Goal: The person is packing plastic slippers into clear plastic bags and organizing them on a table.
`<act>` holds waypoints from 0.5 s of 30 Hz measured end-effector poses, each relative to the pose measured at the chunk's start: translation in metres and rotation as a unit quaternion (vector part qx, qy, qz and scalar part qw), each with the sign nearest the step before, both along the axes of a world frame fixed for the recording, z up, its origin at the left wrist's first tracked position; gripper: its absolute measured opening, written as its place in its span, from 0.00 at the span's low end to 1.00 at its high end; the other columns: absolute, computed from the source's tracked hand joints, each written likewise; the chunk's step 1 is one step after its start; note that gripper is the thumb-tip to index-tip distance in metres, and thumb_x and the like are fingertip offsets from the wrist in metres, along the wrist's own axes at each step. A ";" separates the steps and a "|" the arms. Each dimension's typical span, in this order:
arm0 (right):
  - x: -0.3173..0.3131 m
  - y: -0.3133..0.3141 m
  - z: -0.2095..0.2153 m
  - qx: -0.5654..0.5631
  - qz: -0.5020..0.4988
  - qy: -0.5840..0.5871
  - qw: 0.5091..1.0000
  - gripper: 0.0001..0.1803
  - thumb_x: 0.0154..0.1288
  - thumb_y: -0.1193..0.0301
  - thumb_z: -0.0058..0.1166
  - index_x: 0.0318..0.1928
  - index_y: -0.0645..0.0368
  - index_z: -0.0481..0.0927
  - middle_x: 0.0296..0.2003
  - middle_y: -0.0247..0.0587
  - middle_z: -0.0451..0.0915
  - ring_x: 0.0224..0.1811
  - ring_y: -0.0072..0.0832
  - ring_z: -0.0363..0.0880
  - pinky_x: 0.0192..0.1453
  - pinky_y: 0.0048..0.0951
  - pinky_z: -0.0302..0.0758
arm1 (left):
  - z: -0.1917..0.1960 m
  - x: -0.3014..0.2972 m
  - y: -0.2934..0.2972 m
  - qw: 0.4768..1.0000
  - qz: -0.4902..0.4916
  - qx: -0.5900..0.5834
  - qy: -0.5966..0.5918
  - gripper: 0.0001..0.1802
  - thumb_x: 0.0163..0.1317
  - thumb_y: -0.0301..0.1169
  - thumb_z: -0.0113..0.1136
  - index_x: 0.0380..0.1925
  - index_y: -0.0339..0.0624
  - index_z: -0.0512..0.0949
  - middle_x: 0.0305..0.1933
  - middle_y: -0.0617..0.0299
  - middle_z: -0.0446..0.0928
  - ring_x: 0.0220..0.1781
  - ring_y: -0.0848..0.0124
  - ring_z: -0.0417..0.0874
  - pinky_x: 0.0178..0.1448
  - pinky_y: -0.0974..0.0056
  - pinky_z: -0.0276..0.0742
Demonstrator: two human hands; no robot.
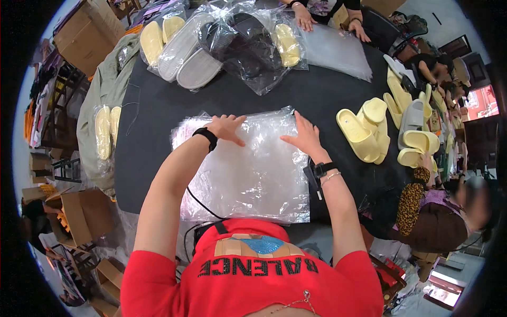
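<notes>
A stack of clear plastic bags [248,169] lies flat on the dark table in front of me, its near edge at my body. My left hand [227,129] rests on the far left part of the stack, fingers spread. At the far right corner, my right hand [306,134] lies along the stack's edge with the thumb held away from the fingers. Neither hand grips anything that I can see. To the right of my right hand stand several loose pale yellow slippers [364,132].
Bagged slippers, such as a grey pair [185,61] and a black pair [245,47], lie along the far side. Across the table, another person's hands [304,18] touch a second bag stack [338,53]. More slippers [414,124] and a co-worker [433,216] are at the right. Cardboard boxes [87,216] stand left.
</notes>
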State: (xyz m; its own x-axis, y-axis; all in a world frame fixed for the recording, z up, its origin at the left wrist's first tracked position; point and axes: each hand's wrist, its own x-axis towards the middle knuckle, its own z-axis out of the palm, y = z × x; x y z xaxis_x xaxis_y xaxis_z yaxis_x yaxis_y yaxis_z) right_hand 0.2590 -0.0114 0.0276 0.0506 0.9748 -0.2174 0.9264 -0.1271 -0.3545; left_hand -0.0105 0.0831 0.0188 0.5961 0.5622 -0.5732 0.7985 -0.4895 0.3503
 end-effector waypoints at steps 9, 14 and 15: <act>-0.012 0.046 -0.045 -0.059 0.094 0.047 0.993 0.55 0.42 0.43 0.62 0.66 0.58 0.55 0.64 0.48 0.58 0.66 0.44 0.56 0.68 0.43 0.51 | -0.014 -0.040 -0.001 0.998 0.067 0.003 -0.014 0.53 0.38 0.61 0.66 0.61 0.41 0.61 0.60 0.49 0.64 0.64 0.51 0.61 0.63 0.41 0.55; -0.021 0.051 -0.044 -0.066 0.122 0.027 0.990 0.50 0.41 0.38 0.59 0.62 0.54 0.64 0.59 0.45 0.65 0.61 0.42 0.62 0.64 0.44 0.52 | -0.021 -0.051 -0.007 0.976 0.182 -0.088 -0.086 0.48 0.37 0.50 0.70 0.57 0.36 0.64 0.51 0.41 0.73 0.54 0.50 0.75 0.57 0.57 0.68; -0.022 0.052 -0.041 -0.083 0.118 0.029 0.989 0.50 0.41 0.38 0.60 0.61 0.55 0.65 0.59 0.45 0.66 0.60 0.42 0.62 0.63 0.44 0.53 | -0.019 -0.049 -0.005 0.975 0.188 -0.097 -0.074 0.48 0.37 0.51 0.71 0.56 0.37 0.65 0.51 0.43 0.73 0.55 0.51 0.74 0.57 0.55 0.68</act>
State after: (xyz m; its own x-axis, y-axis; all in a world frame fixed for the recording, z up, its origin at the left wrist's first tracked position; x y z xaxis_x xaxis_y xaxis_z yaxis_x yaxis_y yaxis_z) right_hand 0.2366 0.0409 -0.0139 -0.1905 0.9084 -0.3722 0.9160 0.0281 -0.4001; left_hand -0.0599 0.0781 -0.0006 0.4532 0.6465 -0.6137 0.8425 -0.0857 0.5318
